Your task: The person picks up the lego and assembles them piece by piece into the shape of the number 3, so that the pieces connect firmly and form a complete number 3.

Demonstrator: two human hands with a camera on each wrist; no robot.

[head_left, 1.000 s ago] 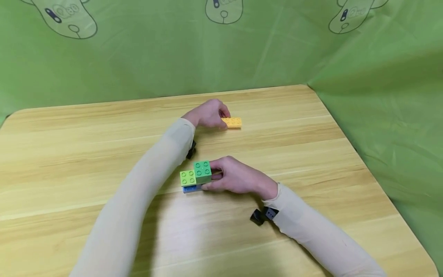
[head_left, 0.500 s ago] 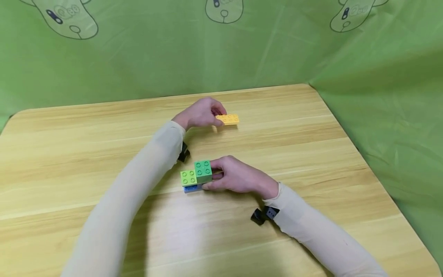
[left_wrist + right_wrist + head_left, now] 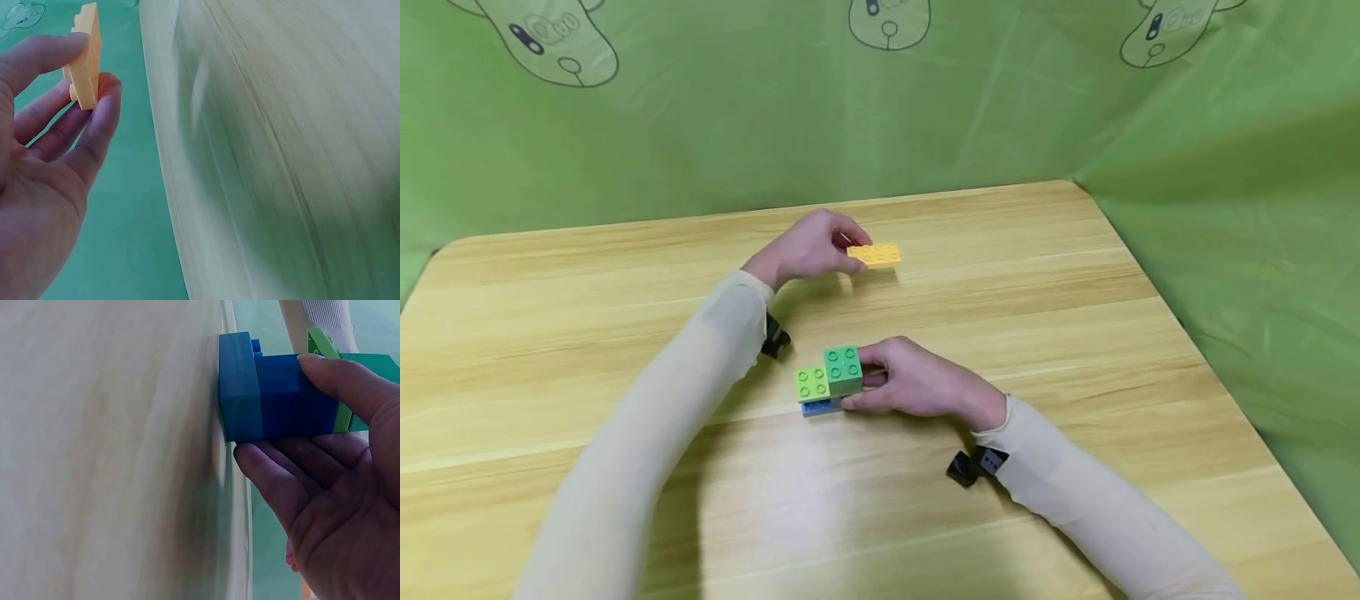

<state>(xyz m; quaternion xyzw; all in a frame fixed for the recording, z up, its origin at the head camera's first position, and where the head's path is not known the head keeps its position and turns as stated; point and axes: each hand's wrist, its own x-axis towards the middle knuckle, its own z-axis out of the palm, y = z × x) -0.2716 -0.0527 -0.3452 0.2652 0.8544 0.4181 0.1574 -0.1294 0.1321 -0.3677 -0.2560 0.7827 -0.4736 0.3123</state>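
In the head view my left hand [image 3: 808, 246] pinches the left end of a thin yellow toy building brick [image 3: 880, 254], raised over the far part of the table. The left wrist view shows thumb and fingers on either side of that brick [image 3: 87, 59]. Nearer to me, my right hand [image 3: 917, 379] grips a small brick stack from its right side. A green brick [image 3: 843, 373] tops it, beside the bare studs of a lime plate [image 3: 812, 385]. Below are a dark blue brick [image 3: 294, 397] and a lighter blue bottom brick [image 3: 239, 387], at or just above the table.
The wooden table [image 3: 587, 333] ends at a far edge in front of a green curtain [image 3: 737, 125], which also hangs along the right side. A black device is strapped under each sleeve [image 3: 1060, 492] near the wrist.
My left hand has lifted the yellow brick off the table and drawn it to the left. My right hand and the stack have stayed in place.
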